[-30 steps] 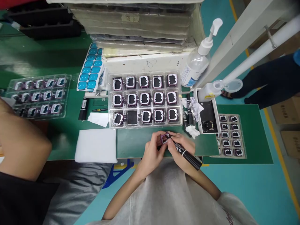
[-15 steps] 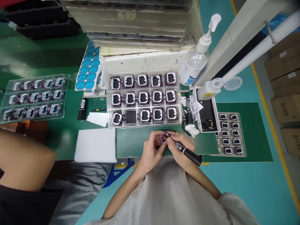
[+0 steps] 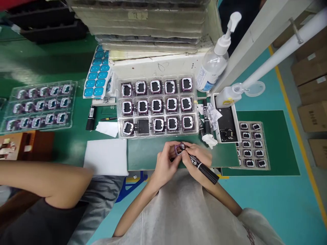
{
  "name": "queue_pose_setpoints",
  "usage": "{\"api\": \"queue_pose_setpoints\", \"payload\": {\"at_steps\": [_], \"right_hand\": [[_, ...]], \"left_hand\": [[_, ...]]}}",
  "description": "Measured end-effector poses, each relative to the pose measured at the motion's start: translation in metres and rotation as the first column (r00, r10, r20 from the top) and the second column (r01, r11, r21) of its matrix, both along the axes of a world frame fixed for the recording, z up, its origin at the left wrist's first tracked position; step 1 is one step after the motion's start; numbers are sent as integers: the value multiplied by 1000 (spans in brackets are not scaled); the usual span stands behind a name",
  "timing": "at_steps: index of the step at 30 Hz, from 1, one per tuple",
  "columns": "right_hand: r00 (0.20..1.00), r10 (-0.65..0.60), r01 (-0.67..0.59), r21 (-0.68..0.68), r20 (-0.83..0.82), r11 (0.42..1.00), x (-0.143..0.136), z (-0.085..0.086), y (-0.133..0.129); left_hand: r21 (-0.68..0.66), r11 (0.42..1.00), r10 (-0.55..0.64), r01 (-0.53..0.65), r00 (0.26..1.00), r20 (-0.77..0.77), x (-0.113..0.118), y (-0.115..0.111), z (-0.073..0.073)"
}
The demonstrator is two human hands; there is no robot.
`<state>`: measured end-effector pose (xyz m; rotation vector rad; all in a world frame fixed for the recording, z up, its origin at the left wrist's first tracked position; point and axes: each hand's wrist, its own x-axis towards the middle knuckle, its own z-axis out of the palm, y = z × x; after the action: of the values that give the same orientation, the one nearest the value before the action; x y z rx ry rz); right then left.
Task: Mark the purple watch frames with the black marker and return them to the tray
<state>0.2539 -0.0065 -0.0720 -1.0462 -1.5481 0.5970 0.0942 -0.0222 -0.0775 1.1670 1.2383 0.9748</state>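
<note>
Between the thumb and fingers of my left hand is a small purple frame part. A black marker is gripped in my right hand, its tip end at the purple part and its body slanting down to the right. Both hands are close together over the front edge of the green table. Behind them lies a clear plastic tray of purple parts with white rims; one pocket in its front row holds no part.
A white foam sheet and another person's arm are at the left. Right of the tray are markers, crumpled tissue, a white box and a pump bottle. Stacked trays stand behind.
The other person's arm at the left has moved right, towards the foam sheet. The view has shifted slightly. My hands keep nearly the same pose, with the marker tilted a little more steeply.
</note>
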Motion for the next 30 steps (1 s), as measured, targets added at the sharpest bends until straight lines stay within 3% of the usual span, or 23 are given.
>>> {"api": "queue_pose_setpoints", "payload": {"at_steps": [8,21,30], "right_hand": [[1000,1,-1,12,-13,1000,-2,-2,-1],[999,-21,19,56,46,998,-3,1,1],[993,9,-9,4,-120,1000,1,2,-3]], "left_hand": [[-47,999,7,-1,994,113,0,0,-2],[-44,999,4,-1,998,66,0,0,-1],[-220,975,57,24,933,356,-8,9,1]]}}
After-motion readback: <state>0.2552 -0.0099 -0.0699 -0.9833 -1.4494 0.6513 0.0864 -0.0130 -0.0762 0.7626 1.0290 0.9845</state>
